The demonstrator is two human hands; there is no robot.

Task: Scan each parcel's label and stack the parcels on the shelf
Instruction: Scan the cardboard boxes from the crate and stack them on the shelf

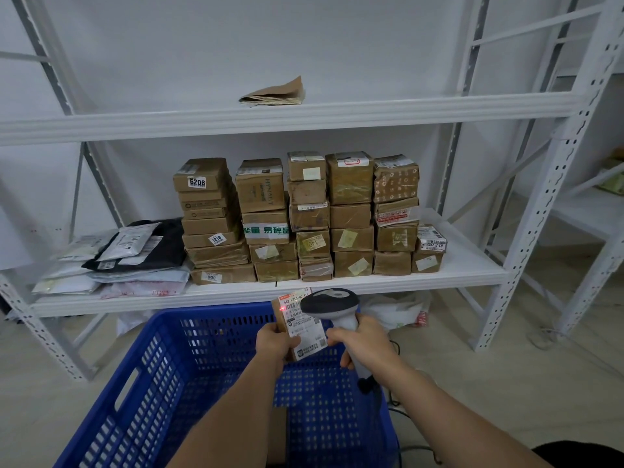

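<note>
My left hand (275, 344) grips a small brown parcel (297, 319) with a white label, held upright over the blue crate (141, 383). A red scan dot shows on the label's upper left. My right hand (363, 342) holds the grey and white barcode scanner (332, 304) by its handle, its head just right of the parcel and level with the label's top. On the middle shelf (466, 265) stand several stacks of brown cardboard parcels (304, 217), several boxes high.
Flat mailer bags (118, 258) lie piled at the shelf's left end. Folded brown paper (273, 94) rests on the upper shelf. A white bag (398, 310) lies on the floor under the shelf. Another white rack (591, 211) stands at the right. The scanner cable trails down by the crate.
</note>
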